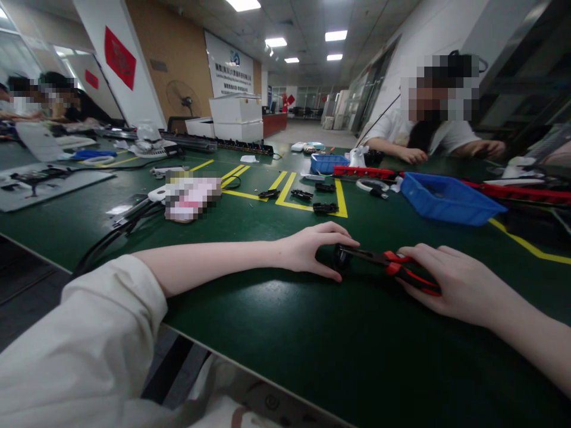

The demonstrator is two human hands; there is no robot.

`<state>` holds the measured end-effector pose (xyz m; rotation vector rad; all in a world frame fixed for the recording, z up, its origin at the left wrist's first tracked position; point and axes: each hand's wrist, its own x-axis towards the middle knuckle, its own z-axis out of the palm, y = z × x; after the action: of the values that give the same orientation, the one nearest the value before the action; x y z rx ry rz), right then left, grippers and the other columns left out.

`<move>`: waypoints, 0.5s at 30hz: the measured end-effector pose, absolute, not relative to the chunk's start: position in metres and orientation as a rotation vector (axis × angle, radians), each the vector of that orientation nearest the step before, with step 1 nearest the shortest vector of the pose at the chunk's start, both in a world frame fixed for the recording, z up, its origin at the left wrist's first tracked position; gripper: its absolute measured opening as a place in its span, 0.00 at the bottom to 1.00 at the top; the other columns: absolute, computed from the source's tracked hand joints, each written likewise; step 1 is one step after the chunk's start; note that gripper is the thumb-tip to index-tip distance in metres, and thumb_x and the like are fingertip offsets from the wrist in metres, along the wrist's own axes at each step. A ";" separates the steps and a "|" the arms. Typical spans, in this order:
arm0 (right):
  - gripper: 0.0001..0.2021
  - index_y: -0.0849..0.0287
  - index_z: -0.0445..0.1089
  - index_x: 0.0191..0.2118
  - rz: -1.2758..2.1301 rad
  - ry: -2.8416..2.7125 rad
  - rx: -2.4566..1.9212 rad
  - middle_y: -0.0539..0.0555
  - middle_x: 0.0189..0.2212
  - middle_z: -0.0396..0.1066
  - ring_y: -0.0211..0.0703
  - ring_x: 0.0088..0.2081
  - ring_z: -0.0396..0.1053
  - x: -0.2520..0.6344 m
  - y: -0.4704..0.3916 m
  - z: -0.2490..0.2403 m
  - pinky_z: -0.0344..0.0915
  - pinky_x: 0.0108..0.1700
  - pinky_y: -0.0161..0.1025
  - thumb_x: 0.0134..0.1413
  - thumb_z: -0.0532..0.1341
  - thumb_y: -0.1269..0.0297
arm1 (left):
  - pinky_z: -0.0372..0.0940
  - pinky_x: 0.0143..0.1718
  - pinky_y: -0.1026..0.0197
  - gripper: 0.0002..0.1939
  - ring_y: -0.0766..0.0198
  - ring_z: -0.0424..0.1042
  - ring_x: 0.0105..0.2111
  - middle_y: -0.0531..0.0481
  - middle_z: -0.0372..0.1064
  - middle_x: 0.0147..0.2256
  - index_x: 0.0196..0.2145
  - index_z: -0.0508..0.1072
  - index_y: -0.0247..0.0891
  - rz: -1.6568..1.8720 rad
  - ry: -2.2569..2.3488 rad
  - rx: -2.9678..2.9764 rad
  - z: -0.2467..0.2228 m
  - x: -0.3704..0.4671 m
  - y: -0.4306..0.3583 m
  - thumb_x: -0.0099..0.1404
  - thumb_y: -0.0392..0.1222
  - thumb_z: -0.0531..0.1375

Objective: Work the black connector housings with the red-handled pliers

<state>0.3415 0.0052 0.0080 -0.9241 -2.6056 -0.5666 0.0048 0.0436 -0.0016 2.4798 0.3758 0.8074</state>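
Note:
My left hand [312, 249] rests on the green table [276, 321] and grips a small black round part [341, 259] between thumb and fingers. My right hand [450, 282] is closed around the red and black handles of a pair of pliers [392, 266]. The pliers' dark jaws reach left and meet the black part at my left fingertips. My left forearm lies across the table, with a cream sleeve at the lower left.
Several small black parts [325, 207] lie inside yellow floor-tape markings further back. A blue tray [448, 199] stands at the right, a second blue tray [328, 162] behind it. A person sits across the table at the right; others sit far left. Cables [111, 235] trail at the left.

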 end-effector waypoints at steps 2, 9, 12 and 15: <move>0.16 0.60 0.71 0.49 -0.584 -2.604 -0.914 0.59 0.36 0.76 0.45 0.30 0.71 0.342 0.006 0.007 0.68 0.33 0.42 0.62 0.61 0.54 | 0.63 0.66 0.43 0.34 0.47 0.67 0.63 0.37 0.66 0.60 0.61 0.73 0.39 0.799 0.382 2.490 -0.002 0.005 0.044 0.59 0.48 0.73; 0.15 0.59 0.71 0.49 -0.663 -2.595 -0.878 0.58 0.36 0.76 0.45 0.29 0.71 0.337 0.004 0.011 0.65 0.31 0.42 0.61 0.62 0.57 | 0.67 0.62 0.46 0.31 0.50 0.72 0.58 0.38 0.71 0.56 0.54 0.78 0.37 0.823 0.419 2.422 0.000 0.006 0.042 0.56 0.50 0.75; 0.15 0.60 0.71 0.49 -0.712 -2.581 -0.846 0.58 0.36 0.77 0.45 0.29 0.70 0.335 0.001 0.012 0.65 0.31 0.42 0.61 0.61 0.57 | 0.69 0.60 0.49 0.29 0.52 0.75 0.54 0.38 0.74 0.53 0.50 0.79 0.36 0.843 0.431 2.352 0.001 0.007 0.040 0.55 0.52 0.75; 0.15 0.61 0.71 0.49 -0.714 -2.592 -0.874 0.59 0.37 0.77 0.45 0.29 0.70 0.334 -0.001 0.013 0.65 0.31 0.43 0.60 0.62 0.59 | 0.69 0.59 0.50 0.27 0.53 0.74 0.54 0.39 0.74 0.52 0.49 0.80 0.36 0.834 0.435 2.336 0.002 0.006 0.039 0.55 0.52 0.75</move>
<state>0.3341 -0.0009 0.0134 -0.8739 -2.5916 -0.7139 0.0064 0.0393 0.0024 2.3358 0.4345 0.8337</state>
